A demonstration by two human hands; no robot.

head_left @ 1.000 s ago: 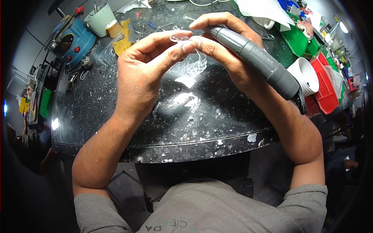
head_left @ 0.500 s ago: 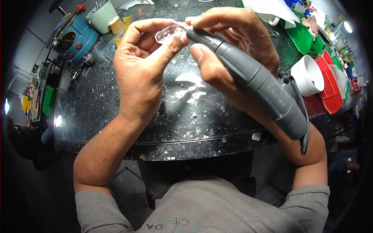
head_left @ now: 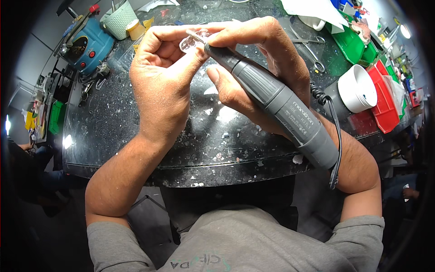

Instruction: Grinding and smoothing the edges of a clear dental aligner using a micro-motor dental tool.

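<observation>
My left hand (head_left: pixel 165 75) pinches a clear plastic dental aligner (head_left: pixel 186 44) between thumb and fingers, held up over the bench. The aligner is small and shows tooth-shaped bumps; part of it lies behind my thumb and fingers. In my right hand (head_left: pixel 253 68) is a dark grey rotary handpiece (head_left: pixel 285 106), gripped near its front end. Its thin metal bur (head_left: pixel 195 36) points up and left, at or against the aligner; whether it touches cannot be made out. A coiled black cord (head_left: pixel 334 136) runs from the handpiece's rear end beside my right forearm.
Scissors (head_left: pixel 312 52) lie on the black, debris-flecked bench (head_left: pixel 217 154). To the right stand a white tub (head_left: pixel 358 88), a red bin (head_left: pixel 384 102) and a green bin (head_left: pixel 349 45). At far left are a blue machine (head_left: pixel 93 47) and a pale basket (head_left: pixel 118 20). People sit at both sides.
My right hand and the handpiece have moved left, with the bur now across the aligner. The scissors have come into fuller view. My left hand has shifted slightly left.
</observation>
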